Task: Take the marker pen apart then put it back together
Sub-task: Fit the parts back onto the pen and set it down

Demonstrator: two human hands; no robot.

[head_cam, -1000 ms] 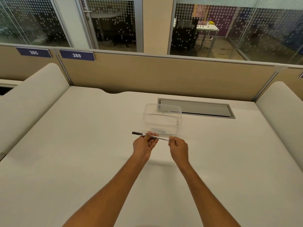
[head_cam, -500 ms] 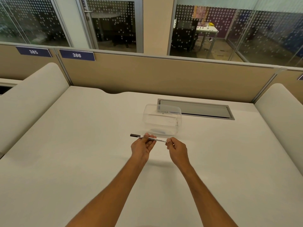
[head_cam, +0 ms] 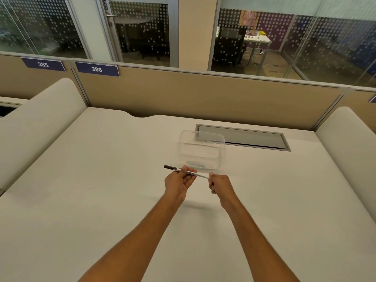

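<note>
Both hands hold the marker pen level above the desk. My left hand pinches the barrel near its middle, fingers curled under and thumb on top; my right hand is closed on the right end, which it hides. Beyond my left fingers the dark end sticks out free. I judge this to be the opening step: the pen looks whole, nothing separated yet. Next move calls for a firm left-hand hold while the right pulls or twists its end off, straight along the barrel. Just past my knuckles stands a clear plastic container; farther out, a metal cable hatch, a tan partition, then glass-walled rooms.
</note>
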